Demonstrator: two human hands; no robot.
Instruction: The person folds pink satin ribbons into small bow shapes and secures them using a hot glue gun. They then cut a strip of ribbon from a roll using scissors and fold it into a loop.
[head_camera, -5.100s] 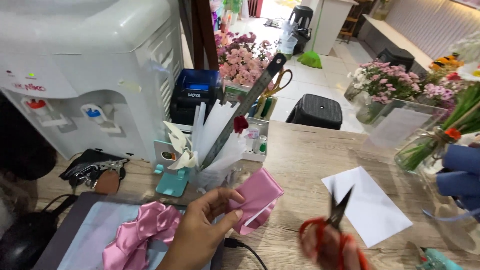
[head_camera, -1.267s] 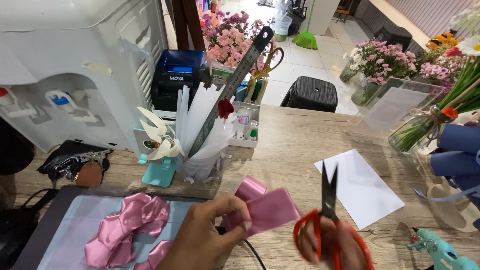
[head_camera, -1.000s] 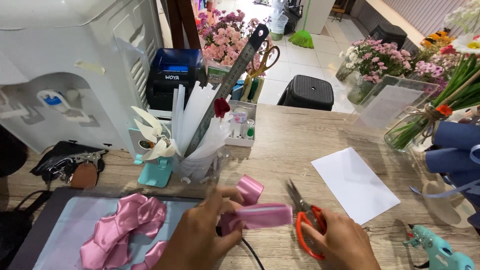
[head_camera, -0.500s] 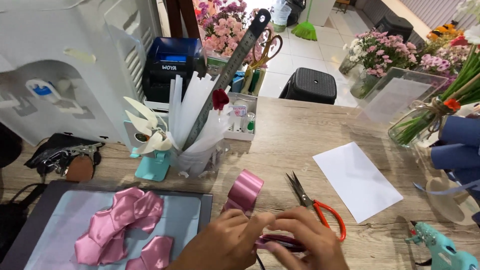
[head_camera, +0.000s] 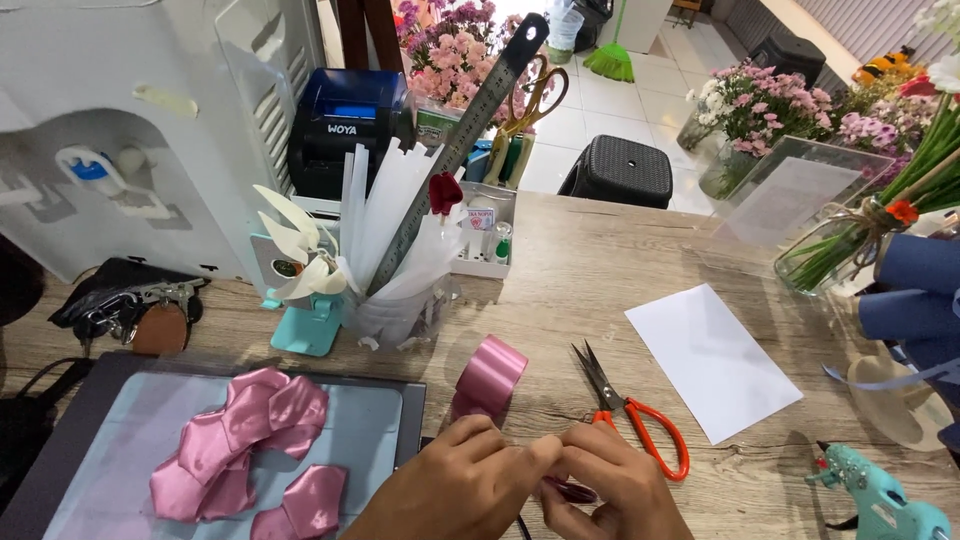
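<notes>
Low over the bench (head_camera: 600, 260), left hand (head_camera: 455, 490) and right hand (head_camera: 610, 490) meet fingertip to fingertip, fingers curled and pinching a pink ribbon (head_camera: 488, 375) whose loop rises just beyond them. Red-handled scissors (head_camera: 625, 415) lie right of the fingers.

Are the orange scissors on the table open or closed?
Slightly open: the orange scissors lie flat on the table, blade tips a little apart.

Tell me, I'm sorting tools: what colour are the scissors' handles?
Orange-red, on the scissors in the head view.
</notes>
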